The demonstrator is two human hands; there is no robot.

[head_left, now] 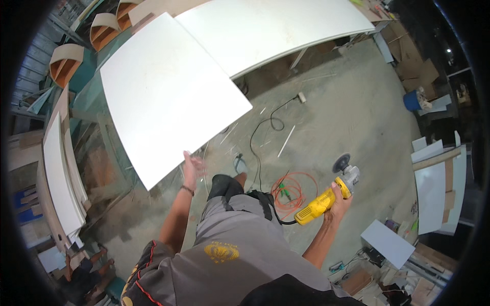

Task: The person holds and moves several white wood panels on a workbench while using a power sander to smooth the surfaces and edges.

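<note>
My right hand (339,205) is wrapped around a yellow angle grinder (313,208), held out to my right above the floor. A dark round disc (341,163) sits on its grey head, pointing away from me. Its black cord runs from the rear end toward my waist. My left hand (192,169) is at the near edge of a large white panel (173,97), fingers apart and partly smeared by motion. One digit overlaps the panel's edge; whether it presses there I cannot tell.
Another white panel (275,30) lies beyond on a workbench. An orange hose (296,191) coils on the floor beside a black cable (253,145). Board stacks stand at both sides, with a blue bucket (411,101) far right. Another person (84,275) is low at left.
</note>
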